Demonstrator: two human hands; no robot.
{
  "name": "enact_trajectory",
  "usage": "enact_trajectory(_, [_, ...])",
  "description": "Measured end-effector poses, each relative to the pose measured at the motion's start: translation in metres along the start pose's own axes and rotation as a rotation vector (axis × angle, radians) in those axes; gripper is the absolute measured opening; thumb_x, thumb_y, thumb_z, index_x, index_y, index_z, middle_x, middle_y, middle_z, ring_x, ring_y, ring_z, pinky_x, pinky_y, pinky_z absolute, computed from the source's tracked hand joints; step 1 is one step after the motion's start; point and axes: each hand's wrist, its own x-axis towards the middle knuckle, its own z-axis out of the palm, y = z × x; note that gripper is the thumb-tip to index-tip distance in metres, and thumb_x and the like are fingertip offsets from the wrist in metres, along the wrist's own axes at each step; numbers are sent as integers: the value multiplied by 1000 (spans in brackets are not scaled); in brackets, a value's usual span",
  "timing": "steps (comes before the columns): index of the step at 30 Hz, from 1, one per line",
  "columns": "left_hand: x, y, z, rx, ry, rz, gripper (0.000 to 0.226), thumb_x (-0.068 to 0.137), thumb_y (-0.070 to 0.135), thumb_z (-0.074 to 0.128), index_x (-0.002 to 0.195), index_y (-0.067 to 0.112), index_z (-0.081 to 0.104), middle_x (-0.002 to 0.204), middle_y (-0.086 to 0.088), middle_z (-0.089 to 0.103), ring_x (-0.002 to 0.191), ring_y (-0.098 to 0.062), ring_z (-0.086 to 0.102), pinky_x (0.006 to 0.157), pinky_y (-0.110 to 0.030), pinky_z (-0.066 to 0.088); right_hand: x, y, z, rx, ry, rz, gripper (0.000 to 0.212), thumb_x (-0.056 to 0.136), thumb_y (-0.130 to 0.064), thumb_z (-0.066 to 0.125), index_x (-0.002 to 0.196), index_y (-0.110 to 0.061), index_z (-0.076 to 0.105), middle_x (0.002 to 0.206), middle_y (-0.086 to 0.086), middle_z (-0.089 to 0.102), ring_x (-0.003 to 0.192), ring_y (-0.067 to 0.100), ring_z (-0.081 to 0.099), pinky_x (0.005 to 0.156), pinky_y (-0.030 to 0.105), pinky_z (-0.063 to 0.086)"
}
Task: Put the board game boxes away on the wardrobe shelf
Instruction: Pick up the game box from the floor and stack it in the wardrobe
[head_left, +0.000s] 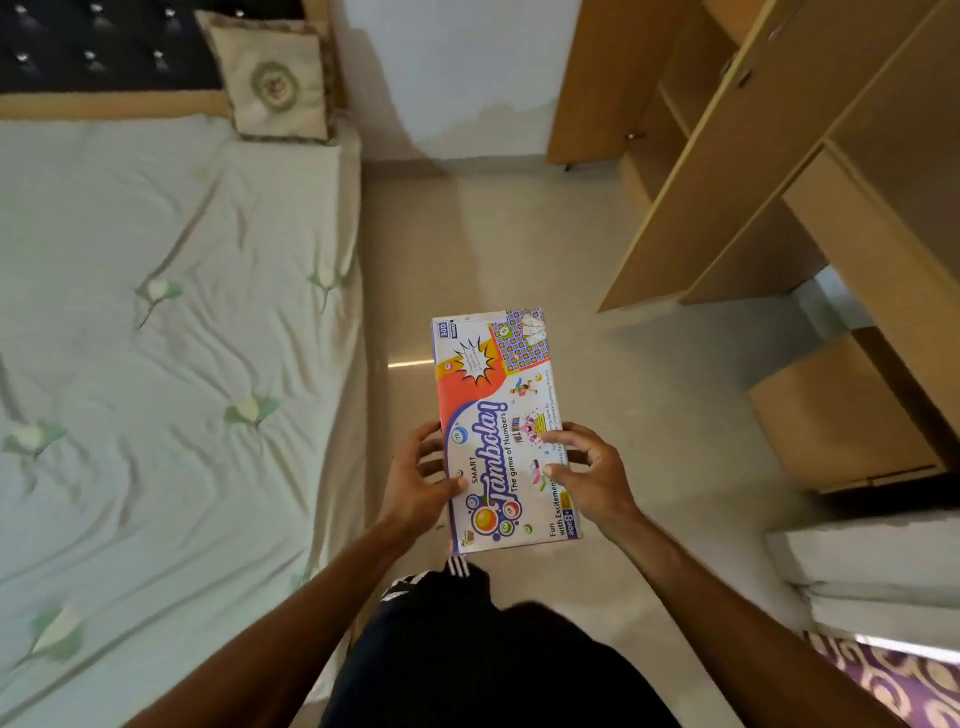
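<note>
A flat Tambola board game box (493, 384), white with orange and purple print, is held level over the floor in front of me. My left hand (421, 480) grips its left long edge, thumb on top. My right hand (589, 475) grips the right long edge near the same end. The far end of the box sticks out past both hands. The wooden wardrobe (810, 171) stands at the upper right with a door (727, 171) swung open; its shelves are mostly out of sight.
A bed with a pale green sheet (156, 338) fills the left side, with a cushion (272, 78) at its head. Beige tiled floor (493, 234) runs between bed and wardrobe. A purple patterned rug (893, 680) lies at the lower right.
</note>
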Motion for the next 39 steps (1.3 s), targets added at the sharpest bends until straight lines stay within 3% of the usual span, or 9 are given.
enact_trajectory(3, [74,51,12,71,-50,37,76,68,2,84,130,29,50,120,-3,63,104,-24,68,75,-50,62,67,-32,-17,-3,52,12,34,79,-5,74,100,-31,71,130,-11,59,104,20,65,66,29,62])
enact_trajectory(8, [200,125,25,139,-75,84,76,70,2,84,132,26,48,120,-1,62,104,-21,67,76,-45,62,191,-73,-30,21,80,-5,34,78,-12,78,105,-31,69,131,-8,60,103,23,67,72,37,63])
enact_trajectory(12, [305,171,34,146,-71,91,75,71,-1,82,132,26,47,121,-4,61,105,-23,66,76,-45,62,303,-97,-34,22,101,-20,35,79,-9,77,108,-26,69,131,-7,60,104,21,66,74,37,63])
enact_trajectory(16, [411,225,47,174,-60,88,73,73,-1,81,130,28,46,122,-3,59,105,-20,65,74,-37,62,420,-127,-46,48,91,-18,35,79,-6,76,109,-23,70,131,-4,61,105,21,66,75,39,63])
enact_trajectory(27, [675,368,95,151,-67,95,70,74,4,81,131,28,47,121,-1,62,105,-21,67,76,-44,62,704,-234,-104,37,115,-50,36,77,2,74,104,-22,71,126,-7,61,99,17,64,74,40,62])
enact_trajectory(34, [874,468,149,166,-194,86,72,72,0,81,131,25,49,120,-3,64,104,-21,67,77,-48,62,884,-276,-150,114,268,1,36,77,3,74,104,-21,71,125,-5,63,100,14,64,73,35,62])
enact_trajectory(39, [994,547,214,265,-376,126,74,69,0,84,130,24,49,119,-4,67,102,-18,69,74,-39,62,978,-306,-209,172,428,4,41,74,4,75,98,-28,72,124,-2,65,96,14,65,74,31,58])
